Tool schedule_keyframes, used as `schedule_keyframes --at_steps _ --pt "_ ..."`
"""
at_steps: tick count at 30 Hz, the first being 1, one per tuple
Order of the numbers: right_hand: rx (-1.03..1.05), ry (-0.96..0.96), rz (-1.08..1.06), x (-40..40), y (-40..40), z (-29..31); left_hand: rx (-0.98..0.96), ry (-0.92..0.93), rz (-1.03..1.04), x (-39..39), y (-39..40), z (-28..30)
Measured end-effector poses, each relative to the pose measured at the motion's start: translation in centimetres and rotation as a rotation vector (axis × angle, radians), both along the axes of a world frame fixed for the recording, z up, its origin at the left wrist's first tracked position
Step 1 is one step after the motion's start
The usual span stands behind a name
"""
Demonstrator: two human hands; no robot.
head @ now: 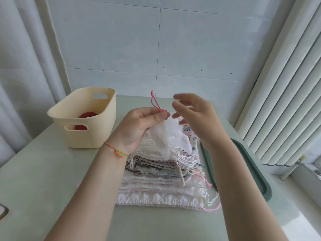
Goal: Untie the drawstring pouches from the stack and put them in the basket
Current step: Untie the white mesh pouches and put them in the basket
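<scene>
Pale green tabletop (43,171) is occupied near its front edge by the stack (161,185); above it a sheer white pouch (161,136) is pinched by the left hand (140,126) at its pink drawstring (155,102), the right hand (194,115) blurred, fingers loosely spread; toward the right edge a green tray (257,178) is seen, and by the far left corner the basket (85,117)

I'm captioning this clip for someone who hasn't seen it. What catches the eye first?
At centre, the left hand pinches a sheer white pouch by its pink drawstring, lifted above the stack of pouches. The right hand hovers open beside it, blurred. At left stands a cream basket with something red inside.
</scene>
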State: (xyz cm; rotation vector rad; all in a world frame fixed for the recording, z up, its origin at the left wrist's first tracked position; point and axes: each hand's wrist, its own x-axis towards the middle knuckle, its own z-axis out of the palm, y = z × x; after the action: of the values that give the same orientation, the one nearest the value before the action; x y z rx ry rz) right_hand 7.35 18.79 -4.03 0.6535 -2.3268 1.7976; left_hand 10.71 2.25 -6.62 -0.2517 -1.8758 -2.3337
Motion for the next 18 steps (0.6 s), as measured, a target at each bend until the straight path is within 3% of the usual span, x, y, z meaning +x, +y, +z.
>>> schedule_keyframes --at_steps 3,18 --pt "-0.007 -0.14 0.203 -0.02 0.5 0.08 0.06 0.007 -0.019 0.02 -0.16 0.11" --pt "-0.084 -0.246 0.391 -0.17 0.11 -0.64 0.091 -0.02 -0.161 0.05 -0.54 -0.03"
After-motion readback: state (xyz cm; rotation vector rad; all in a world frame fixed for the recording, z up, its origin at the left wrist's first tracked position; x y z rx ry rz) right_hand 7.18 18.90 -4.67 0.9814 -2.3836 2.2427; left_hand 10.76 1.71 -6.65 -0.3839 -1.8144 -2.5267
